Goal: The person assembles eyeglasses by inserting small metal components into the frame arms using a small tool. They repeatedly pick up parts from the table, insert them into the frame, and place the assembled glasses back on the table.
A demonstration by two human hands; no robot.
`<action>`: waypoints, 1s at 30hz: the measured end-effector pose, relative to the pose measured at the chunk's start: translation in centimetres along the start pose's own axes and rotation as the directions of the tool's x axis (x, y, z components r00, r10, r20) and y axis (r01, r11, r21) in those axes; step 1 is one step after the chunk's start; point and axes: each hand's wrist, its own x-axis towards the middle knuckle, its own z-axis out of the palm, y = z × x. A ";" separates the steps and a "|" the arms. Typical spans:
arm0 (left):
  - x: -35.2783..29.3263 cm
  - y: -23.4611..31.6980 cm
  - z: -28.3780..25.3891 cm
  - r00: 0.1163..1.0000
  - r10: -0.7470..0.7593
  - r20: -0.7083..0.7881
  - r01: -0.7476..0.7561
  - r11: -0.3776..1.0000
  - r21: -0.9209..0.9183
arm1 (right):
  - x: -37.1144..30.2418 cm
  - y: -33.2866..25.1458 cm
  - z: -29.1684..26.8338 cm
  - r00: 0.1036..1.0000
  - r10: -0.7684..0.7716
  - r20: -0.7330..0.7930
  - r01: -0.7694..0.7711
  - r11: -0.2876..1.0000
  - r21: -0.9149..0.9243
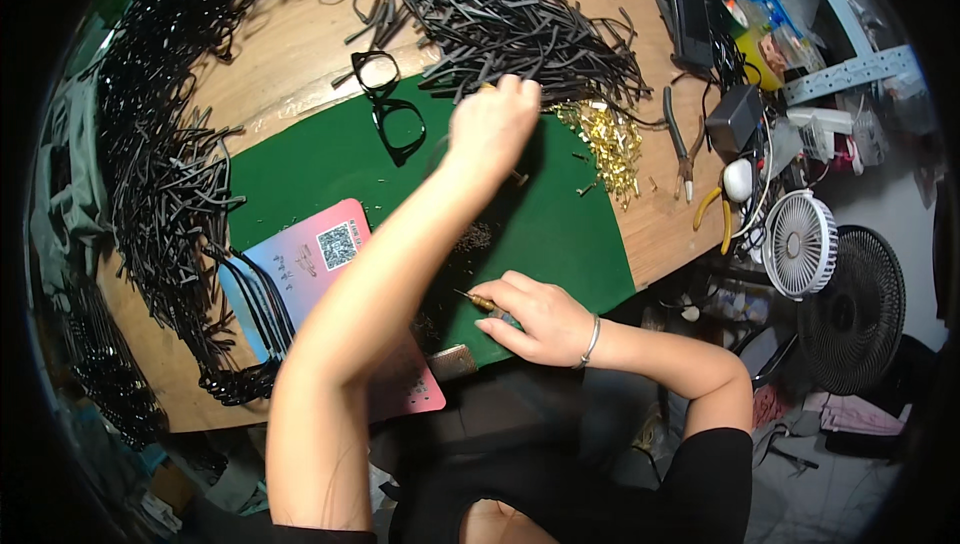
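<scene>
My left hand reaches across the green mat to the near edge of a heap of thin black strips. Its fingers are curled, with their tips hidden, so what they hold cannot be made out. Closer to me, my right hand grips a small screwdriver, its thin metal tip pointing left. A black eyeglass frame lies on the mat left of my left hand. Tiny dark pieces are gathered between the hands, partly behind my left forearm.
Small gold-coloured metal parts lie right of the strips. Pliers and yellow-handled pliers sit by the table's right side, near a white fan. Black frames and strips pile up left. Thin black pieces cross a pink-blue board.
</scene>
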 end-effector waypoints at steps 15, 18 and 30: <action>-15.7 1.1 -15.0 0.837 -0.480 0.264 0.454 0.337 -0.825 | 3.4 5.9 -12.5 0.862 0.282 -0.422 -0.408 0.880 -0.244; -18.9 1.6 -16.1 0.782 -0.508 0.361 0.535 0.251 -0.806 | 4.8 7.6 -12.0 0.867 0.331 -0.373 -0.456 0.830 -0.322; -22.8 4.7 -14.9 0.798 -0.335 0.500 0.587 0.248 -0.771 | 1.6 -4.9 -5.2 0.839 0.322 0.439 -0.506 0.757 0.413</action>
